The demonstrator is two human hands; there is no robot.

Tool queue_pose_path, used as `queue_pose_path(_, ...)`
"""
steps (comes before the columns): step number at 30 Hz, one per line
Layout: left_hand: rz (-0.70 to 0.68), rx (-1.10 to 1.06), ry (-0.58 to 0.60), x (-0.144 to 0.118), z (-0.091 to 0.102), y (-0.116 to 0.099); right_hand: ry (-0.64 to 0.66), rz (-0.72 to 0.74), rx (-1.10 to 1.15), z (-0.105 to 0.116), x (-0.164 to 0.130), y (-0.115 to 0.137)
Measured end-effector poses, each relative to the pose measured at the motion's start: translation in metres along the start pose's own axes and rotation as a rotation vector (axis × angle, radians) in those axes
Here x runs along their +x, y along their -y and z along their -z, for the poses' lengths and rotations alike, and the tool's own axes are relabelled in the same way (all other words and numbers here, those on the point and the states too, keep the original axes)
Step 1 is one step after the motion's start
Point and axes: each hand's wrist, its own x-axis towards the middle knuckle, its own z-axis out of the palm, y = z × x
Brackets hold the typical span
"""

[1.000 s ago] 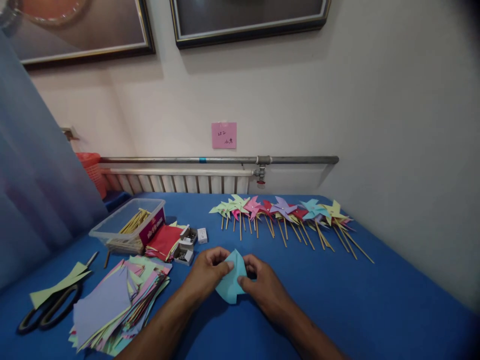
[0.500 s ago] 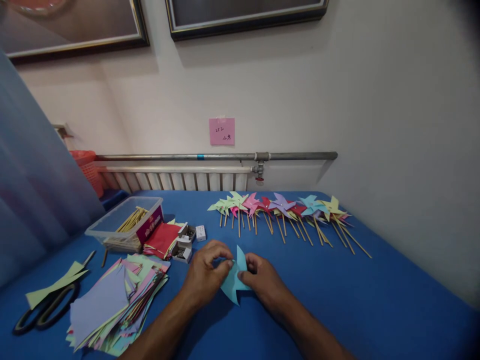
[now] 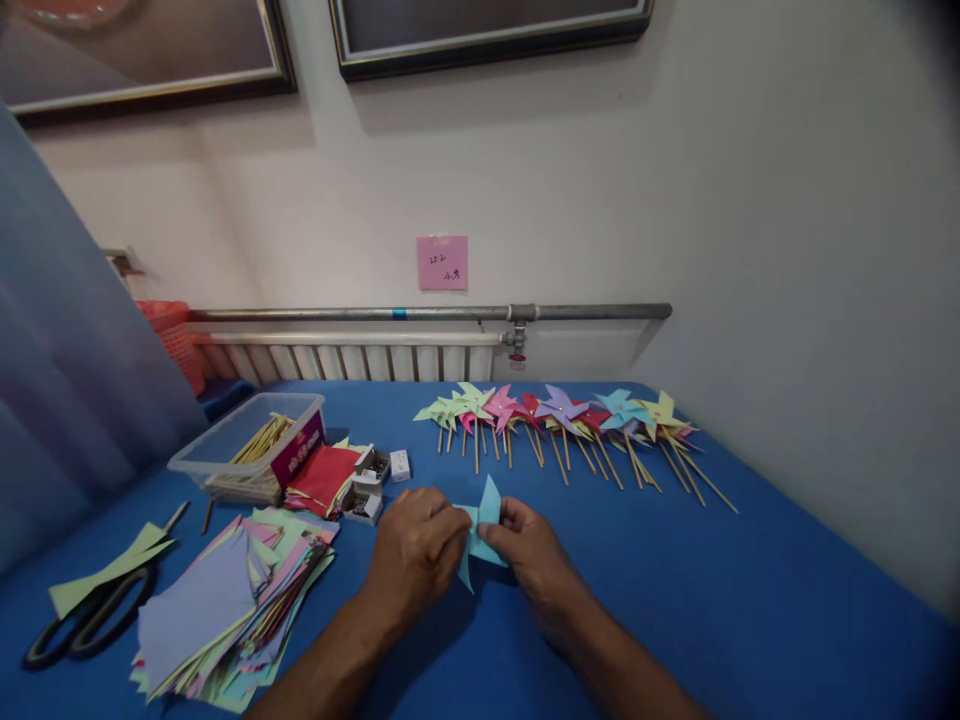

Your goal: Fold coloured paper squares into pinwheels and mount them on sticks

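Note:
A light-blue paper pinwheel (image 3: 488, 548) is held between both hands above the blue tabletop, its blades folded and no stick visible on it. My left hand (image 3: 420, 548) is closed at its left side, the fingers pressed together near the centre and covering part of the paper. Whether those fingers also pinch a small pin is hidden. My right hand (image 3: 536, 555) grips the right side of the pinwheel, with the thumb on top close to the middle. Beyond my left hand stand small open boxes of metal pins (image 3: 364, 501) and a closed white box (image 3: 400, 465).
Finished pinwheels on sticks (image 3: 559, 407) lie in a row at the back right. To the left are a clear plastic box (image 3: 187, 462) of wooden sticks, red paper (image 3: 324, 478), a stack of coloured paper (image 3: 199, 590) and black-handled scissors (image 3: 112, 610) under green paper.
The pinwheel has turned and tilted slightly, one blade now pointing up and to the right. My left hand has rolled over it, its fingers closing nearer the centre. My right hand keeps its grip.

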Motion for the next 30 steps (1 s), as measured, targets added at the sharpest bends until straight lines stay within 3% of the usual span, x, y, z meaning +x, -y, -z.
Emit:
queue_pose_path(6, -0.024, 0.023, 0.047, -0.002, -0.0043, 0.0017, -0.065, -0.044, 0.072, -0.0054, -0.0041, 0.0019)
queue_pose_path(14, -0.094, 0.139, 0.038, -0.0013, -0.0047, 0.0016, -0.028, -0.027, 0.097, -0.0095, -0.0075, 0.0018)
queue_pose_path(30, -0.118, 0.148, 0.046, 0.0004, -0.0037, 0.0027, 0.03, -0.025, 0.111, -0.0091, -0.0088, 0.0058)
